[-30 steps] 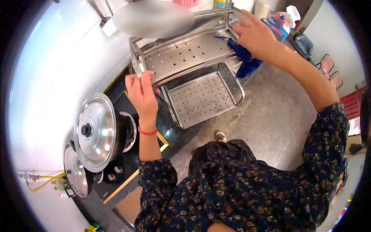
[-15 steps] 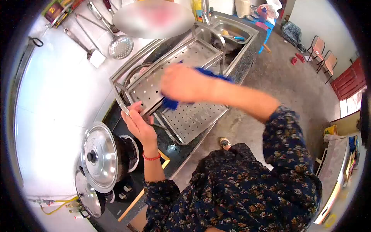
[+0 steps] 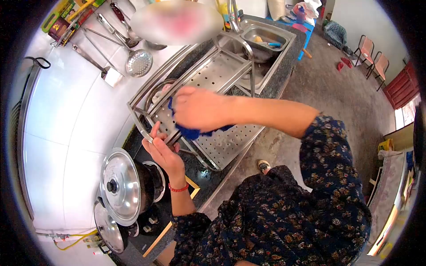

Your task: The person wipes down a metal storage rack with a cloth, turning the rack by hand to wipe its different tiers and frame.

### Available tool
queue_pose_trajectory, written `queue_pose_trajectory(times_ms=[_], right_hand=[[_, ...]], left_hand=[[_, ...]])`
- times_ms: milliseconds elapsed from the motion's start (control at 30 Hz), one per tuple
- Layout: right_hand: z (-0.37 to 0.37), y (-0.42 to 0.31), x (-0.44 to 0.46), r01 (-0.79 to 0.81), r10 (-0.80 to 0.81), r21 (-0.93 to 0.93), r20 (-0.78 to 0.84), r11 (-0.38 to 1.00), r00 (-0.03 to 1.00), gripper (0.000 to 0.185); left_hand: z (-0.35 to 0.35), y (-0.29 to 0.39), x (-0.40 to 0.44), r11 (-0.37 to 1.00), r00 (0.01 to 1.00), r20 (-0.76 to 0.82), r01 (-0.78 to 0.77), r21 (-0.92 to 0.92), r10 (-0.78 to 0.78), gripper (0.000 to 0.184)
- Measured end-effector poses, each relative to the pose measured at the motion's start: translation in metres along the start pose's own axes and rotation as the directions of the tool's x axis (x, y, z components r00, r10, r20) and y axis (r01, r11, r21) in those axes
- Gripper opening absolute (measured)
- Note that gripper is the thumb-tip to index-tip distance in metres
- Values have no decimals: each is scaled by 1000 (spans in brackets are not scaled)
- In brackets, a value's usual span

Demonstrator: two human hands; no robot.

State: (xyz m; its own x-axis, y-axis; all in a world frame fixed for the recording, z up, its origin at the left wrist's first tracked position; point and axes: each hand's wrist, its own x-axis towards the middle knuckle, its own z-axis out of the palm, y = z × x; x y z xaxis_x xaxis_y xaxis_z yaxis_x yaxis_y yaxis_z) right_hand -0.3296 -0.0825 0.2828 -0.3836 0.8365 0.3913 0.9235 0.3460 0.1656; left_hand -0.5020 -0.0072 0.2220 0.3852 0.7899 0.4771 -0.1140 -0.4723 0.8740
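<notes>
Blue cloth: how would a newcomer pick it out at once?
Find the metal rack beside the sink. On its upper perforated shelf, look under the right hand, towards the end nearer the large lidded pot. The blue cloth is bunched there, its soft, crumpled, deep-blue folds standing out from the rack's bare steel.

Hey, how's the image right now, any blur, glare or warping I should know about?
In the head view, the right hand looks slightly blurred, the left hand sharper; also in the head view, an oval patch is smudged out, the pot lid shows bright glints, and fisheye distortion bends the edges into black corners.
</notes>
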Motion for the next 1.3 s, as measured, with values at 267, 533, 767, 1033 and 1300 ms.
queue_pose_trajectory(times_ms=[267, 533, 767, 1033, 1300], right_hand=[[-35, 84, -113, -148, 96, -371, -155, 917, 983, 22], [-47, 89, -145, -338, 224, -107, -562, 935, 796, 37], [-124, 77, -58, -637, 299, -163, -778, 753, 553, 51], [-15, 75, -16, -848, 863, -178, 21, 499, 504, 30], [3, 79, -10, -558, 555, 40, 71, 829, 829, 26]], left_hand=[[6, 2, -1, 1000, 999, -42, -17, -25, 16, 44], [8, -3, 1, 1000, 995, -101, 11, 26, -9, 29], [9, 4, -3, 995, 996, -80, -43, 92, 51, 33], [19, -2, -11, 954, 961, -162, 183, -239, -224, 35], [15, -1, -10, 929, 953, -123, 231, -289, -275, 49]])
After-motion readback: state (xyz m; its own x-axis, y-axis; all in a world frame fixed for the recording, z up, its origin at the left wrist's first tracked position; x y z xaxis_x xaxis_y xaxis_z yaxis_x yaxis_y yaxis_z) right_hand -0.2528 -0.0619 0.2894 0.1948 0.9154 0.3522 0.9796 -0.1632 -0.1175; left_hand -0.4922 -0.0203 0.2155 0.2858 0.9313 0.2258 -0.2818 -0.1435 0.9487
